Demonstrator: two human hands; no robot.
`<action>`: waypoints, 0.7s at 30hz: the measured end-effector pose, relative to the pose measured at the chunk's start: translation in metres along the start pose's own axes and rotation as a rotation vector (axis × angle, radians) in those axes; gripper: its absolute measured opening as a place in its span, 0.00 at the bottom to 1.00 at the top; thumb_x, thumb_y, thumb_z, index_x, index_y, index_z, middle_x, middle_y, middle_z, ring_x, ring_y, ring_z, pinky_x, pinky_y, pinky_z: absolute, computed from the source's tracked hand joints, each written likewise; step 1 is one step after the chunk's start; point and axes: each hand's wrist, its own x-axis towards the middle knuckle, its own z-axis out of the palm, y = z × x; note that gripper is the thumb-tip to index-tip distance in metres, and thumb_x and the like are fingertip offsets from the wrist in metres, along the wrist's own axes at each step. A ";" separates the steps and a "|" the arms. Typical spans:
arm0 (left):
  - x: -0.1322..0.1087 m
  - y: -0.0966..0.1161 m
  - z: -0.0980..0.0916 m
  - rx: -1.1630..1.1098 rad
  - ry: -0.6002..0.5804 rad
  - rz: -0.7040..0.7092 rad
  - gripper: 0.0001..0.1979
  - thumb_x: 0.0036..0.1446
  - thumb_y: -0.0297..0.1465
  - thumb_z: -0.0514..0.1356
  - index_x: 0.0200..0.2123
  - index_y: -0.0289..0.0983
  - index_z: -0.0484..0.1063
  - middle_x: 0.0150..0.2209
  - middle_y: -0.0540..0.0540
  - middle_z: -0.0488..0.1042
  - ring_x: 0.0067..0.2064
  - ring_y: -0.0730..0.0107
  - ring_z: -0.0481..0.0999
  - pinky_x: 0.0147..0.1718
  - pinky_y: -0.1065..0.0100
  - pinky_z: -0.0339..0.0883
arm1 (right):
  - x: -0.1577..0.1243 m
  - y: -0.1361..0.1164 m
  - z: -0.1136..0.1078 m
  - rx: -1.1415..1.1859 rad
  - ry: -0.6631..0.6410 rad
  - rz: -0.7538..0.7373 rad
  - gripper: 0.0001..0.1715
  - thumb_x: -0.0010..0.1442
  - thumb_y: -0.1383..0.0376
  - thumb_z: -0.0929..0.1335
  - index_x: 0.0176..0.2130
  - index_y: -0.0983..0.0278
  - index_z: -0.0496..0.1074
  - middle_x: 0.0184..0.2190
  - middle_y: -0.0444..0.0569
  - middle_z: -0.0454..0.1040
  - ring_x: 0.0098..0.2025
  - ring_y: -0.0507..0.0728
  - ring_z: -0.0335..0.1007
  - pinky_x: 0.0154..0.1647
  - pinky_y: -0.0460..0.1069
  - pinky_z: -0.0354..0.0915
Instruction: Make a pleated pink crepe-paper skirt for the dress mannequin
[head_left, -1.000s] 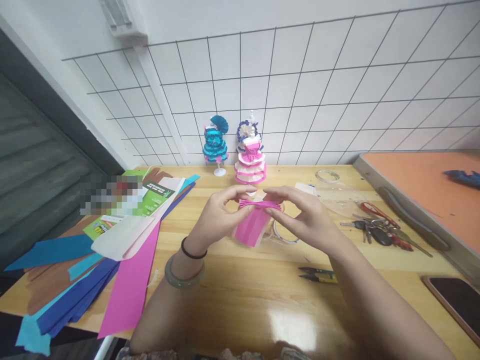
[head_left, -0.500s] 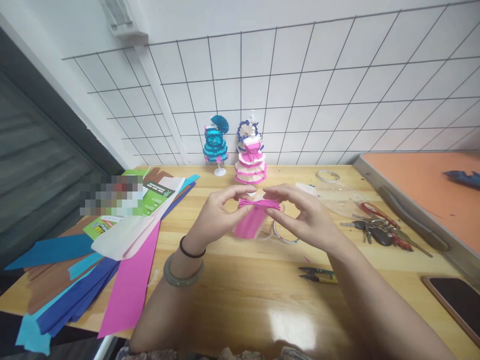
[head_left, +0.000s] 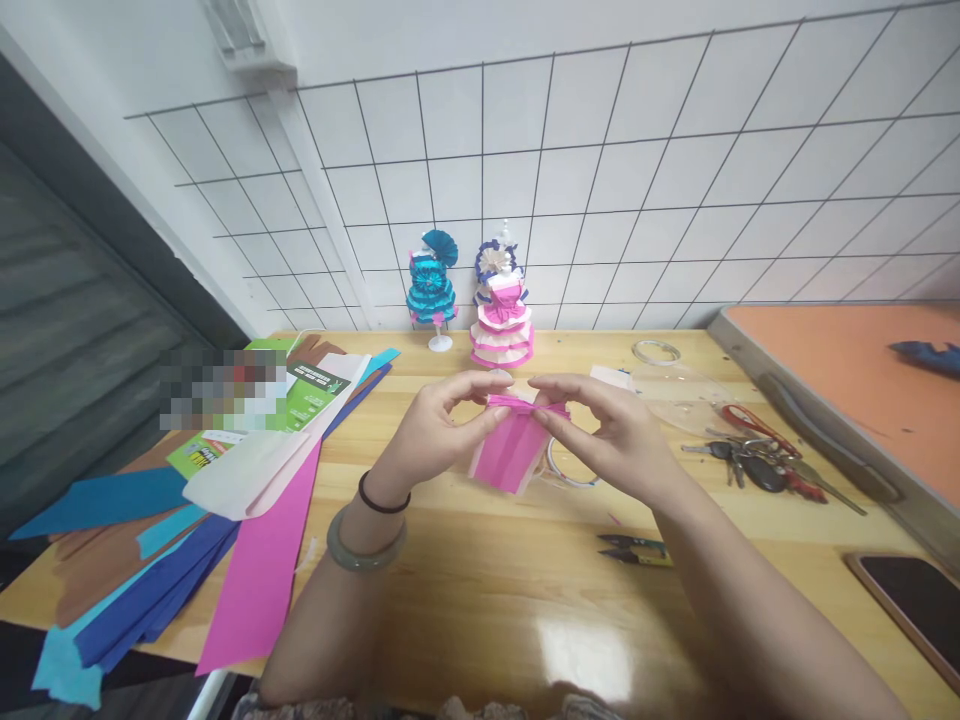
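Observation:
A pleated pink paper piece (head_left: pixel 510 450) with a pale lower border hangs between my two hands. My left hand (head_left: pixel 454 420) pinches its gathered top edge from the left, thumb below and fingers above. From the right, my right hand (head_left: pixel 596 425) grips the same edge between thumb and fingers. Behind them stand a small teal paper dress on a white stand (head_left: pixel 431 290) and a pink and white tiered dress (head_left: pixel 502 325). A dress with dark blue trim (head_left: pixel 495 260) is partly hidden behind the pink one.
Colored paper strips (head_left: pixel 259 560) and a green package (head_left: pixel 307 395) cover the left side. Small snips (head_left: pixel 636 551), keys (head_left: pixel 757 465), a clear tape roll (head_left: pixel 656 352) and a phone (head_left: pixel 911 610) lie to the right. An orange-topped case (head_left: pixel 847 370) stands at the back right.
The pink paper has shifted slightly right and toward me, and more of its hanging face shows. My right thumb has moved left along the gathered edge. Both hands still grip it.

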 end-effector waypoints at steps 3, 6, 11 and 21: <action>0.001 -0.001 0.002 -0.017 0.003 -0.023 0.12 0.53 0.31 0.60 0.43 0.37 0.73 0.43 0.42 0.76 0.44 0.66 0.74 0.43 0.65 0.68 | 0.000 0.001 0.000 0.024 -0.024 0.032 0.15 0.59 0.64 0.66 0.47 0.62 0.70 0.38 0.51 0.75 0.38 0.55 0.72 0.41 0.52 0.69; 0.002 -0.002 0.003 -0.036 0.061 -0.056 0.10 0.54 0.32 0.60 0.40 0.37 0.73 0.40 0.44 0.76 0.40 0.68 0.74 0.39 0.68 0.68 | 0.001 0.005 0.000 0.085 -0.070 0.119 0.15 0.58 0.61 0.66 0.46 0.63 0.69 0.37 0.51 0.75 0.35 0.55 0.71 0.38 0.52 0.69; 0.003 -0.004 0.002 -0.099 0.050 -0.110 0.08 0.54 0.32 0.60 0.38 0.36 0.72 0.38 0.45 0.75 0.39 0.71 0.73 0.37 0.70 0.67 | 0.003 0.011 -0.002 0.304 -0.101 0.263 0.12 0.57 0.59 0.68 0.39 0.64 0.68 0.30 0.48 0.72 0.30 0.53 0.70 0.31 0.49 0.68; 0.004 0.000 -0.001 -0.134 -0.031 -0.132 0.06 0.57 0.32 0.56 0.36 0.37 0.70 0.36 0.46 0.73 0.36 0.73 0.71 0.34 0.71 0.65 | 0.006 0.013 -0.004 0.424 -0.067 0.283 0.10 0.55 0.59 0.69 0.32 0.64 0.73 0.31 0.49 0.74 0.32 0.53 0.69 0.34 0.51 0.68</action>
